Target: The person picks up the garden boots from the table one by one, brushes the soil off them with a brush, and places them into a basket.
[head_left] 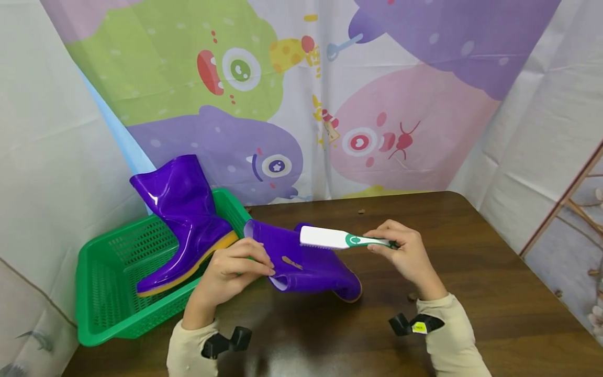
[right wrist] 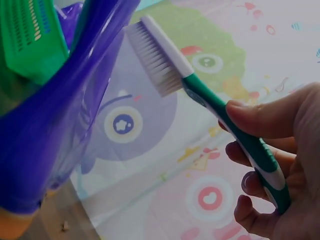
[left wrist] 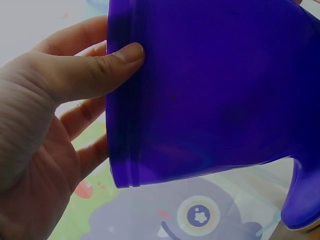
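Observation:
My left hand (head_left: 235, 267) grips the open top of a shiny purple rain boot (head_left: 311, 262), thumb on the outside and fingers inside the rim, as the left wrist view shows. The boot lies on its side in the air over the table, toe pointing right, with a small gold mark on its shaft. In my right hand (head_left: 400, 248) is a white-and-green scrub brush (head_left: 330, 238), held by its handle. Its pale bristles (right wrist: 152, 60) face the boot shaft, close beside it in the right wrist view.
A green plastic basket (head_left: 99, 251) stands at the left of the brown table (head_left: 438, 272). Inside it leans a second purple boot (head_left: 181, 209) with a yellow sole. A cartoon-printed cloth (head_left: 301, 173) hangs behind the table. Small brown bits (head_left: 361, 211) lie on the tabletop.

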Tool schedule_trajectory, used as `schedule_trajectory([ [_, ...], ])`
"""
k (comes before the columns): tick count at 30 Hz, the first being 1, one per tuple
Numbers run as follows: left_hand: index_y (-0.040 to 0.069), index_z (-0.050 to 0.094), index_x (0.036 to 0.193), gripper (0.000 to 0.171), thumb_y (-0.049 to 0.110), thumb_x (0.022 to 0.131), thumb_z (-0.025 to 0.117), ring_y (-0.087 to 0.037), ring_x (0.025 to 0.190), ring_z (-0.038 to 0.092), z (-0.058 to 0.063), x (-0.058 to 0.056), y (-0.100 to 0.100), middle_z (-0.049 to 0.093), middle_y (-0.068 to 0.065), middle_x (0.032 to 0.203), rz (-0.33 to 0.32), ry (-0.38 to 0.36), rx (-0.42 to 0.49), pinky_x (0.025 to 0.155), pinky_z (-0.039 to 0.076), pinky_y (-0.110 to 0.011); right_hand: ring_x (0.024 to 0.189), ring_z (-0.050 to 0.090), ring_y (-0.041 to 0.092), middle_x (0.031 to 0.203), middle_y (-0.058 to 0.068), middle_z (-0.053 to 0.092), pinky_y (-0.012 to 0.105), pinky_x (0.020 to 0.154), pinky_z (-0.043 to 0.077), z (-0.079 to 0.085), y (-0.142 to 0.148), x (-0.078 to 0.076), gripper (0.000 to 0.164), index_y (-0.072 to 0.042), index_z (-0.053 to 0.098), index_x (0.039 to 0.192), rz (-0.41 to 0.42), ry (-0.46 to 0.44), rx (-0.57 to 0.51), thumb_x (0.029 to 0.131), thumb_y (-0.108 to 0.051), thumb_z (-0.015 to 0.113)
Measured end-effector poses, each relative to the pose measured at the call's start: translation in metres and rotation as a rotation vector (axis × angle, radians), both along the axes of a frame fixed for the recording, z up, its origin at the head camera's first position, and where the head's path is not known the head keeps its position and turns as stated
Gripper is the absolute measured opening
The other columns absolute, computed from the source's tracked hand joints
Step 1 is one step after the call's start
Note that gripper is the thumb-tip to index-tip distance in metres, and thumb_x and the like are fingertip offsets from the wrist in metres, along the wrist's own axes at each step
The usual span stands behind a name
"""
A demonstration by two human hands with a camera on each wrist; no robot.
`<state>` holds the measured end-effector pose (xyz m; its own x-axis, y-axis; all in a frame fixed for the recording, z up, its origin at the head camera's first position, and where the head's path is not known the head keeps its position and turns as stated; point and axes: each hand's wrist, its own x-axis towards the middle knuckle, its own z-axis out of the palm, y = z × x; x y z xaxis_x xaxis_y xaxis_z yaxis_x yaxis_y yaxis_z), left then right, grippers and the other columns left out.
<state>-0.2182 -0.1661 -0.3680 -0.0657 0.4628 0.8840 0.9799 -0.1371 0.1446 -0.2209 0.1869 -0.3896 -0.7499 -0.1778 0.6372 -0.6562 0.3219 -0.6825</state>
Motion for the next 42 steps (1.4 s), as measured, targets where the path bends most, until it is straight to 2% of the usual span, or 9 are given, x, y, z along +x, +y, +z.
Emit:
schedule_trajectory([
  [4, 0.002, 0.074, 0.089, 0.016, 0.004, 0.098, 0.061, -0.029, 0.085, 0.062, -0.003, -0.002, 0.0, 0.068, -0.012, 0.089, 0.035, -0.005, 0.005, 0.096, 0.047, -0.032, 0.068, 0.051, 0.008, 0.081, 0.01, 0.065, 0.02, 0.056, 0.041, 0.002, 0.0, 0.001, 0.022, 0.006, 0.075, 0.092, 0.044, -0.01, -0.048, 0.074, 0.018, 0.076],
  [8, 0.002, 0.075, 0.09, 0.019, 0.003, 0.099, 0.058, -0.03, 0.086, 0.062, -0.007, -0.005, -0.001, 0.069, -0.012, 0.089, 0.073, -0.008, 0.015, 0.1, 0.045, -0.033, 0.068, 0.051, 0.009, 0.081, 0.008, 0.064, 0.021, 0.056, 0.04, 0.005, -0.004, 0.004, 0.023, 0.007, 0.075, 0.093, 0.085, 0.004, -0.08, 0.074, 0.021, 0.074],
  [11, 0.003, 0.075, 0.088, 0.021, 0.004, 0.099, 0.057, -0.03, 0.087, 0.061, -0.009, -0.006, 0.0, 0.069, -0.011, 0.087, 0.107, -0.003, 0.021, 0.098, 0.044, -0.033, 0.069, 0.051, 0.01, 0.082, 0.008, 0.064, 0.022, 0.056, 0.04, 0.007, -0.009, 0.007, 0.023, 0.007, 0.075, 0.094, 0.121, 0.002, -0.101, 0.075, 0.02, 0.072],
  [16, 0.009, 0.073, 0.081, 0.027, 0.005, 0.1, 0.055, -0.03, 0.088, 0.061, -0.009, -0.003, 0.005, 0.069, -0.007, 0.084, 0.171, 0.047, 0.028, 0.09, 0.045, -0.037, 0.071, 0.053, 0.012, 0.085, 0.008, 0.065, 0.022, 0.058, 0.044, 0.008, -0.017, 0.011, 0.022, 0.005, 0.075, 0.098, 0.189, -0.043, -0.114, 0.079, 0.016, 0.072],
  [20, 0.01, 0.071, 0.079, 0.028, 0.002, 0.1, 0.054, -0.031, 0.089, 0.061, -0.007, -0.002, 0.01, 0.069, -0.007, 0.085, 0.2, 0.084, 0.045, 0.093, 0.044, -0.041, 0.071, 0.053, 0.012, 0.084, 0.008, 0.065, 0.023, 0.059, 0.045, 0.008, -0.02, 0.012, 0.022, 0.004, 0.075, 0.098, 0.213, -0.061, -0.091, 0.08, 0.015, 0.072],
  [28, 0.012, 0.069, 0.075, 0.031, 0.001, 0.1, 0.054, -0.03, 0.087, 0.062, -0.005, 0.003, 0.014, 0.068, -0.006, 0.083, 0.225, 0.098, 0.061, 0.103, 0.041, -0.043, 0.069, 0.051, 0.01, 0.081, 0.006, 0.064, 0.023, 0.059, 0.042, 0.002, -0.013, 0.008, 0.019, 0.004, 0.076, 0.094, 0.105, -0.106, 0.002, 0.077, 0.012, 0.077],
  [35, 0.011, 0.069, 0.075, 0.031, 0.001, 0.1, 0.053, -0.03, 0.088, 0.062, -0.005, 0.003, 0.014, 0.069, -0.006, 0.084, 0.213, 0.086, 0.039, 0.104, 0.04, -0.043, 0.073, 0.052, 0.011, 0.086, 0.002, 0.067, 0.024, 0.062, 0.04, 0.003, -0.002, 0.006, 0.018, -0.001, 0.078, 0.097, 0.106, -0.134, 0.11, 0.081, 0.006, 0.077],
  [39, 0.011, 0.069, 0.075, 0.031, 0.001, 0.1, 0.053, -0.03, 0.089, 0.062, -0.005, 0.003, 0.014, 0.069, -0.006, 0.085, 0.202, 0.076, 0.022, 0.106, 0.039, -0.042, 0.071, 0.05, 0.011, 0.083, 0.0, 0.065, 0.024, 0.062, 0.039, 0.007, 0.007, 0.007, 0.017, -0.005, 0.079, 0.096, 0.042, -0.13, 0.163, 0.081, 0.003, 0.078],
  [42, 0.011, 0.069, 0.075, 0.031, 0.0, 0.1, 0.053, -0.03, 0.089, 0.061, -0.005, 0.004, 0.015, 0.068, -0.005, 0.084, 0.196, 0.075, 0.026, 0.107, 0.039, -0.042, 0.071, 0.05, 0.01, 0.082, -0.001, 0.064, 0.024, 0.061, 0.04, 0.009, 0.013, 0.008, 0.018, -0.007, 0.079, 0.095, -0.005, -0.118, 0.153, 0.08, 0.003, 0.079],
])
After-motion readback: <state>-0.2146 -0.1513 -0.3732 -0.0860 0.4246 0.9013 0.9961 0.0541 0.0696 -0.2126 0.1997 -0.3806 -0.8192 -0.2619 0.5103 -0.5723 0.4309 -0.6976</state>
